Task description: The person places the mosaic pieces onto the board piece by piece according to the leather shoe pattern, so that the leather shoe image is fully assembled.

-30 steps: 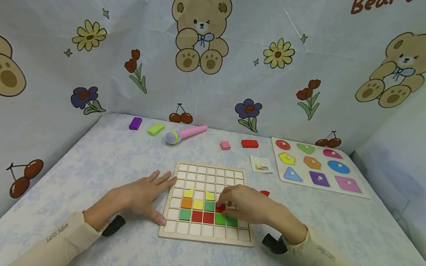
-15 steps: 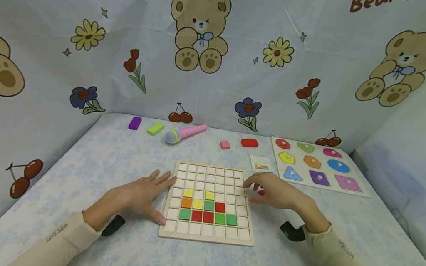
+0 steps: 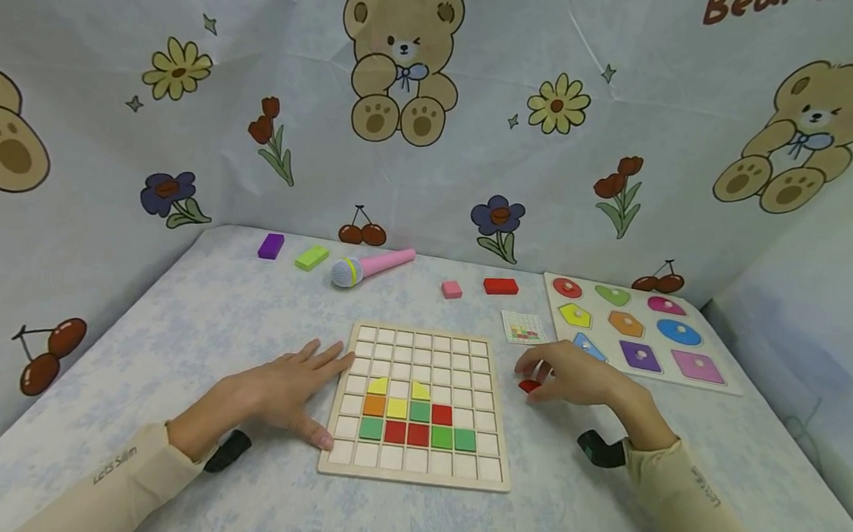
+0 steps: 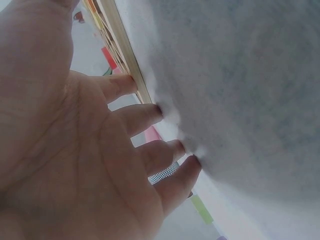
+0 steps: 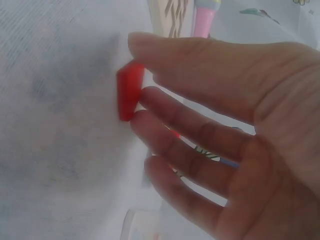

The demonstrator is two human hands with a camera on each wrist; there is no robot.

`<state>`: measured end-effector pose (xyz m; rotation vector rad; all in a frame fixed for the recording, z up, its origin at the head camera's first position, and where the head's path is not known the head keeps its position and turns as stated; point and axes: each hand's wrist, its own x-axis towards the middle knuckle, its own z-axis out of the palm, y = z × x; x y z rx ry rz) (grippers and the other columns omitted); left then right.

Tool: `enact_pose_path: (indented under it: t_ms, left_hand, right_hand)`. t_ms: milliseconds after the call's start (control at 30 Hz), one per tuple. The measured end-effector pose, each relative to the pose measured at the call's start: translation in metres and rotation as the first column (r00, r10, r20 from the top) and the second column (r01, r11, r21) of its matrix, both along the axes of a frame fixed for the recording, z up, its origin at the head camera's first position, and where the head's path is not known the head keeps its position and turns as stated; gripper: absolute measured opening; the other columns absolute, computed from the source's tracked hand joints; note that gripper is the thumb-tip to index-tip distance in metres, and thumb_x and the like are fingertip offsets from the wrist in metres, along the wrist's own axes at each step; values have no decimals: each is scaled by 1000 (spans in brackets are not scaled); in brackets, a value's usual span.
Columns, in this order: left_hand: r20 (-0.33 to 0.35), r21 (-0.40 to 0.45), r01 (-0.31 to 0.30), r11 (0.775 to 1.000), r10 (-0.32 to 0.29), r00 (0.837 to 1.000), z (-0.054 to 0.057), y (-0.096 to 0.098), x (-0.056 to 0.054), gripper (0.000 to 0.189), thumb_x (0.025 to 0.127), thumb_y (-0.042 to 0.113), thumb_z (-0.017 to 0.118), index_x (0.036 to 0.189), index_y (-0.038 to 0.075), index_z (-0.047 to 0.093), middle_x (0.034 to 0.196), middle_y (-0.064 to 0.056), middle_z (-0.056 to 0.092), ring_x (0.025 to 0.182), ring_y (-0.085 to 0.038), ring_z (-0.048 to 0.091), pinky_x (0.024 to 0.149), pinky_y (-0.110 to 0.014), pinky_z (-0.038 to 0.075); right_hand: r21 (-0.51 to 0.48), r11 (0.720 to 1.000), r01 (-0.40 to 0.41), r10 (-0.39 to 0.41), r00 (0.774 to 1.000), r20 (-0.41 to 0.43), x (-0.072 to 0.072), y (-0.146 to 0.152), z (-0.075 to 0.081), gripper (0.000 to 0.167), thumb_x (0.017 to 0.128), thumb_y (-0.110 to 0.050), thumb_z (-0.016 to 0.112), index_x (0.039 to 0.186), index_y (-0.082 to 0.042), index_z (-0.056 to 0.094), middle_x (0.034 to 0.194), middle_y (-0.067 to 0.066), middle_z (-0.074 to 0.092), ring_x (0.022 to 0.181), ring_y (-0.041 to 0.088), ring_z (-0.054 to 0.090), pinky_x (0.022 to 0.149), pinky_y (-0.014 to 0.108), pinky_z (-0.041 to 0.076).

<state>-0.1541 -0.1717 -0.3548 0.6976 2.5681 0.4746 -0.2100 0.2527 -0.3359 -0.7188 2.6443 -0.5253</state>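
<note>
A wooden grid board [image 3: 412, 474] lies on the table with coloured tiles in its cells. Among them are a red tile [image 3: 441, 415], an orange tile [image 3: 374, 405] and a yellow tile [image 3: 396, 409]. My left hand [image 3: 283, 392] lies spread along the board's left edge, fingertips and thumb at the frame. To the right of the board, my right hand [image 3: 576, 373] is over a loose red piece [image 3: 529, 386] on the table. In the right wrist view, thumb and fingertips come right up to that red piece [image 5: 130, 91], which shows a slanted end.
A small pattern card [image 3: 523, 329] and a shape-puzzle board [image 3: 647, 333] lie at the back right. Farther back are a pink toy microphone [image 3: 372, 269], a purple block [image 3: 272, 246], a lime block [image 3: 312, 258], a pink block [image 3: 451, 290] and a red block [image 3: 501, 286].
My right hand has left the red tile in the board and moved right, to the loose red piece on the table. The left hand has stayed put.
</note>
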Motion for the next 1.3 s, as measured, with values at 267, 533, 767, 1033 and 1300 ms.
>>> enact_pose_path:
  t_ms: [267,533,767,1033,1300]
  left_hand:
    - [-6,-2,4,1000,-4,1000,0,0,0,122,72,63,80,162,11,16,169,-16,8,152,-49,2,119,-67,14]
    - [-6,-1,8,1000,-8,1000,0,0,0,122,72,63,80,162,10,16,169,-17,8,152,-50,3,118,-68,14]
    - [-5,-9,7,1000,-7,1000,1,1,0,122,72,62,80,162,10,16,168,-17,8,152,-49,2,119,-67,14]
    - [-5,-6,11,1000,-11,1000,0,1,0,121,73,62,79,162,10,16,168,-17,7,152,-50,2,118,-68,14]
    - [-9,-2,12,1000,-12,1000,0,1,0,122,72,62,80,161,9,16,168,-18,8,152,-50,2,118,-68,14]
  right_hand:
    - [9,1000,-13,13,1000,-2,-4,4,-6,21,87,-14,78,107,-14,71,96,-2,67,90,18,59,78,29,52]
    - [-1,997,-72,72,996,-50,-5,4,-9,9,89,-18,77,95,-16,70,78,-5,55,77,12,52,67,24,44]
    - [-134,978,-158,153,987,-45,6,-25,-7,4,95,-19,71,97,-16,70,79,-8,55,77,9,53,67,22,44]
    - [-209,958,-195,206,978,32,22,-59,-14,3,97,-14,67,100,-14,68,86,-9,62,81,8,56,72,22,50]
    - [-212,958,-194,201,979,13,28,-69,-23,4,95,-11,69,98,-12,66,78,-8,61,73,7,54,67,20,48]
